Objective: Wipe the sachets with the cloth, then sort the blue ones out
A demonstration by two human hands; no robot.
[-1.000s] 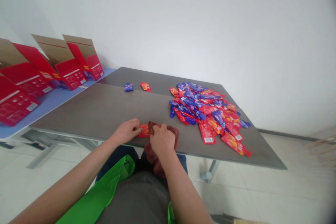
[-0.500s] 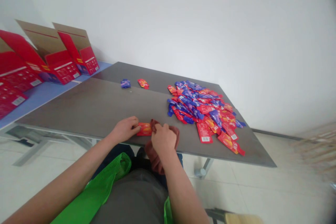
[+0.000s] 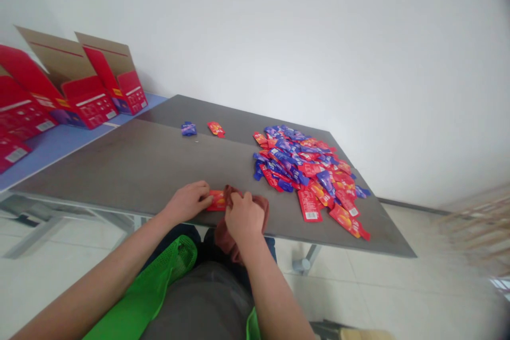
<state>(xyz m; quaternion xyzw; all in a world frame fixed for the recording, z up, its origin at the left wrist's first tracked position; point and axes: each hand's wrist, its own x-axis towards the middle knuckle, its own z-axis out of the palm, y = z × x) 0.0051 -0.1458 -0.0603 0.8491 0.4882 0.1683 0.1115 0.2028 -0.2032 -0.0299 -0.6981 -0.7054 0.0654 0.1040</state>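
A red and orange pouch (image 3: pixel 217 200) lies flat on the table near its front edge, printed with orange fruit. My left hand (image 3: pixel 190 201) holds its left end, fingers closed on it. In my right hand (image 3: pixel 245 215) is a bunched brown cloth (image 3: pixel 261 204), pressed against the pouch's right end, which it hides. Part of the cloth hangs over the table edge towards my lap. To the right lies a large heap of red and purple pouches (image 3: pixel 295 159).
Further back on the grey table (image 3: pixel 131 164) lie a single purple pouch (image 3: pixel 188 128) and a single red pouch (image 3: pixel 215 128). Several open red cardboard boxes (image 3: pixel 90 103) stand on a blue surface (image 3: pixel 75 141) at the left. A white wall (image 3: pixel 279 37) rises behind.
The view has shifted slightly. My right hand and the cloth have moved a little on the pouch's right end; my left hand keeps its hold on the left end.
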